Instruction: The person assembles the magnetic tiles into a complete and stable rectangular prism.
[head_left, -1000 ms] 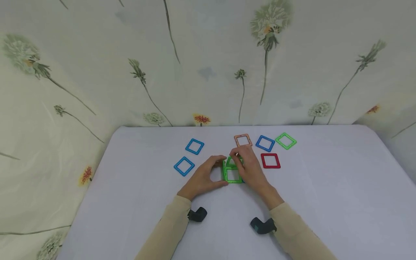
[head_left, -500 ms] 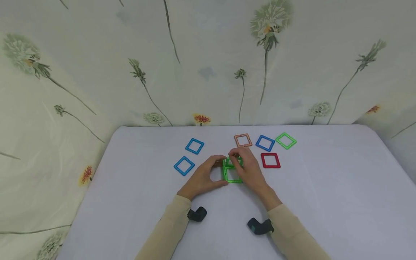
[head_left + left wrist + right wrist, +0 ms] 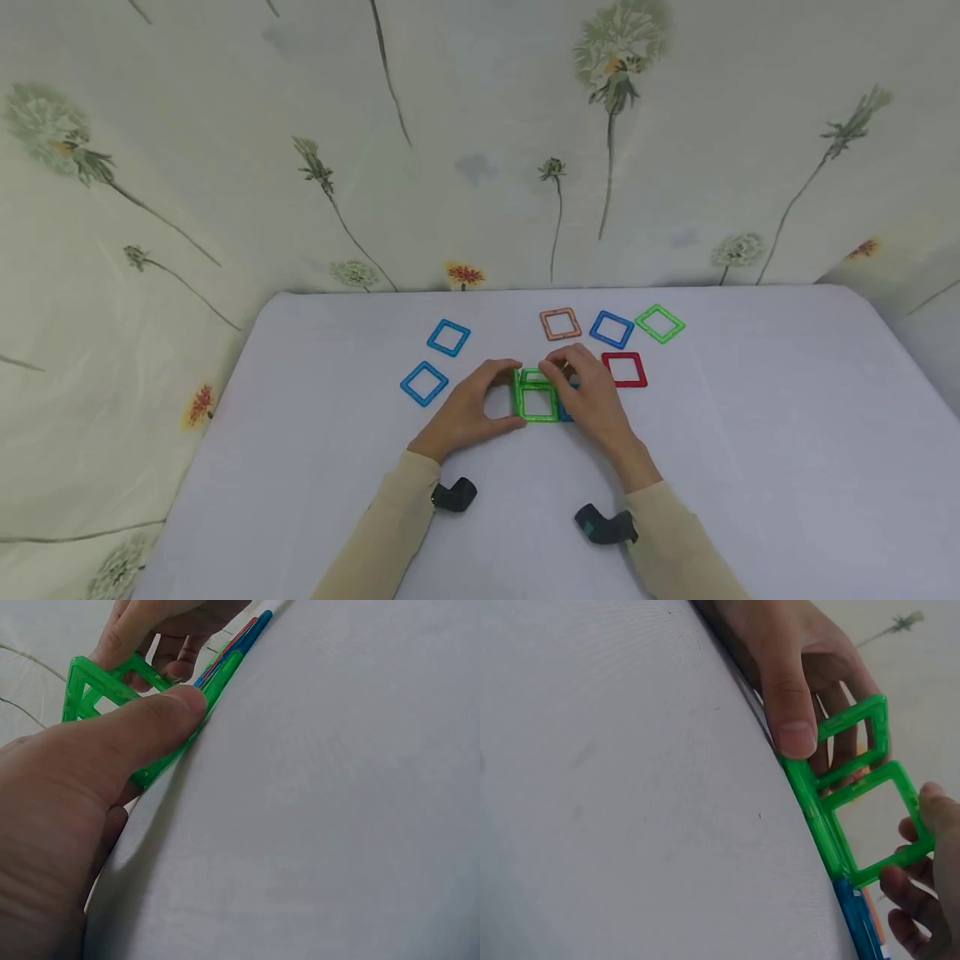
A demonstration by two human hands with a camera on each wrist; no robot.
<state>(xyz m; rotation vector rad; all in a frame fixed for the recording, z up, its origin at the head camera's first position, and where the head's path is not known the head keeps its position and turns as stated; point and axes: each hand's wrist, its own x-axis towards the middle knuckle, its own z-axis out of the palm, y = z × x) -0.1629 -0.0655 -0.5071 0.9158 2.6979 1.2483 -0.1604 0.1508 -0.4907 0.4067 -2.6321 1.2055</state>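
Observation:
In the head view several square magnetic tiles form a small build on the white table. A green tile (image 3: 537,419) lies flat, and another green tile (image 3: 517,396) stands upright along its left side. My left hand (image 3: 468,408) grips this upright tile, thumb at the near end and fingers at the far end. My right hand (image 3: 592,396) pinches a third green tile (image 3: 910,780) that rises, tilted, from the flat tile's far edge. A blue tile (image 3: 861,922) lies against the flat tile's right side, partly hidden under my right hand.
Two light blue tiles (image 3: 437,372) lie to the left. Behind and right of the build are an orange tile (image 3: 563,337), a blue tile (image 3: 607,342), a light green tile (image 3: 649,333) and a red tile (image 3: 627,384). A floral cloth (image 3: 480,225) hangs behind the table.
My right hand has shifted slightly right along the back green tile, whose tilt has changed, showing more of the blue tile beside the build. My left hand stays in place.

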